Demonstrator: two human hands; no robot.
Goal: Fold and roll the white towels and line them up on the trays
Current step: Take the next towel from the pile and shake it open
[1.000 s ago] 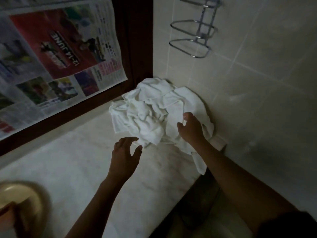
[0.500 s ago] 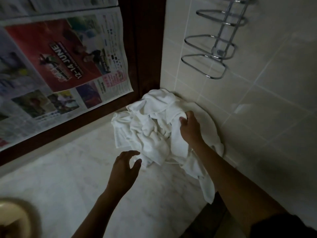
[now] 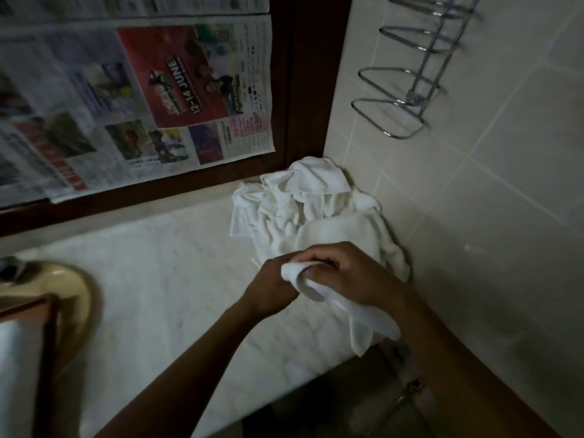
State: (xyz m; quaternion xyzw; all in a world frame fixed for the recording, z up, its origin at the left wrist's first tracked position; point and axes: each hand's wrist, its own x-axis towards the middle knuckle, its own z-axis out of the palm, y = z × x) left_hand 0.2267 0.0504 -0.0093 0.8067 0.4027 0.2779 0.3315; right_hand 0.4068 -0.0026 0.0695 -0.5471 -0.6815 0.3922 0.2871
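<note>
A crumpled heap of white towels lies in the back right corner of the marble counter, against the tiled wall. My right hand grips one white towel at the near edge of the heap; its loose end hangs over the counter's front edge. My left hand meets the right one and holds the same towel's bunched end. A wooden-rimmed tray with something white in it shows at the far left edge.
A newspaper-covered mirror in a dark wooden frame stands behind the counter. A chrome wire rack hangs on the tiled wall above the heap. A beige basin sits at the left. The room is dim.
My right hand has pulled one towel off the heap toward me. My left hand has moved right and taken hold of it. The view has shifted left, bringing the basin and tray in.
</note>
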